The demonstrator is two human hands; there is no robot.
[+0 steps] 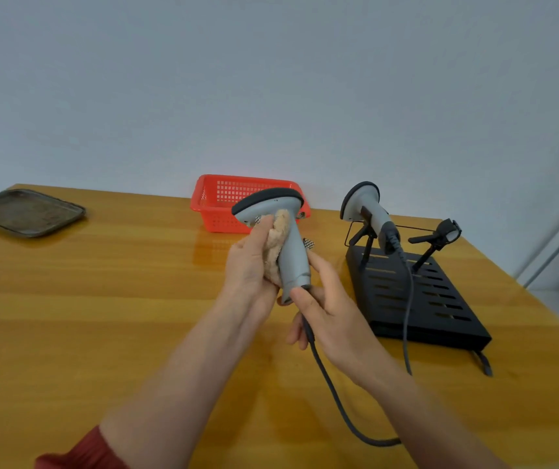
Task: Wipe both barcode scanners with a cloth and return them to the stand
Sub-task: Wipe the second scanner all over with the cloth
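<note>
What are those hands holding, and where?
The right hand grips the grey scanner at its handle's base; the left hand holds a tan cloth against the handle.

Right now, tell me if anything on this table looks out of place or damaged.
Nothing looks spilled or damaged. The stand's right holder stands empty, since one scanner is in the right hand, with the left hand pressing a cloth on it. Its cable loops loosely across the table.

Person's wearing a rust-red sleeve (78, 451) on the left arm (183, 377) — it's bunching up near the elbow, and the left hand (251, 262) and right hand (332, 309) are showing bare.
</note>
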